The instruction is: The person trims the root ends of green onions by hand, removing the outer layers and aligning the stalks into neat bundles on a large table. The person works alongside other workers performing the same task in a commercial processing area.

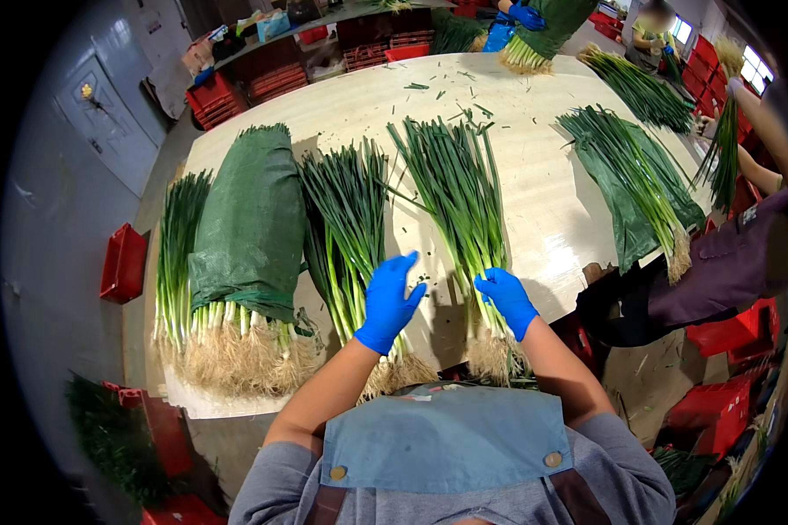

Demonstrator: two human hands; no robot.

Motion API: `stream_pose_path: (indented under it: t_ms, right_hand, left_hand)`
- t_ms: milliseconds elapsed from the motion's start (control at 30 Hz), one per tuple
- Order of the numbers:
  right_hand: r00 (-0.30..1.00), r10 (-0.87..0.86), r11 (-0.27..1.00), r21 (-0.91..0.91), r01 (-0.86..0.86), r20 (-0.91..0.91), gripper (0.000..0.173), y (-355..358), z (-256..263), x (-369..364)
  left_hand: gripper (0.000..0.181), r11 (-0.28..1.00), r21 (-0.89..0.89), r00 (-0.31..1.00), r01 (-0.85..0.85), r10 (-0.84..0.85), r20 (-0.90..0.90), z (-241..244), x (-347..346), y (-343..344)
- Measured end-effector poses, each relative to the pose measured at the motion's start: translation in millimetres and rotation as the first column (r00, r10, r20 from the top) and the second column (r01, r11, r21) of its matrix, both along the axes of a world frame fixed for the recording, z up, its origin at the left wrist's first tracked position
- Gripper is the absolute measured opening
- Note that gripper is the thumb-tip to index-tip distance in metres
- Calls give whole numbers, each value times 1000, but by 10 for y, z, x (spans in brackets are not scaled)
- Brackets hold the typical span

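Observation:
Both my hands wear blue gloves. My left hand (389, 303), its fingers apart and holding nothing, is over the right side of a pile of green onions (349, 216) whose roots point towards me. My right hand (507, 299) is closed around some stalks low on another bunch of green onions (463, 190), above its pale roots. Left of the pile lies a large bundle wrapped in green woven plastic (249, 216), roots sticking out below. A narrower bunch of green onions (178, 256) rests against its left side.
On the pale tabletop (538, 157) are leaf scraps. At the right, green onions (637, 177) lie on a green sheet beside a co-worker's apron (729, 262). Other people stand at the far side. Red crates (123, 262) stand around the table.

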State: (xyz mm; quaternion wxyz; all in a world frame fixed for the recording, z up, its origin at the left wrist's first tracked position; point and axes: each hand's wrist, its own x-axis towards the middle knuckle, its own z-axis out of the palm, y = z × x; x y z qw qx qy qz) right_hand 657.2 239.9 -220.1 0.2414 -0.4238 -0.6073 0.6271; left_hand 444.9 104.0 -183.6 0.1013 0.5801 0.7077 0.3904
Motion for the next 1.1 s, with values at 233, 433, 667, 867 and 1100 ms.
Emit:
stream_pose_path:
  t_ms: [233,433,667,867,1100]
  right_hand:
    - [981,161,919,345,-190,111,18,-676,571,16]
    - [836,310,876,206,-436,454,26,-729,645,292]
    - [851,462,880,-11,-475,251,30,-815,406,398]
    - [688,653,741,-77,-667,316,57,-983,122,-102]
    - [808,85,761,486,-430,583,30,-573,126,-284]
  left_hand:
    - [39,945,-114,437,306,-33,899,479,376,228]
    - [27,975,-52,341,217,-25,940,416,155,255]
    - [32,992,-84,464,92,32,885,327,-66,194]
    - [103,980,-23,978,-197,195,-69,-143,-151,90]
    - [42,839,-543,812,11,-325,-484,-514,-110,-185]
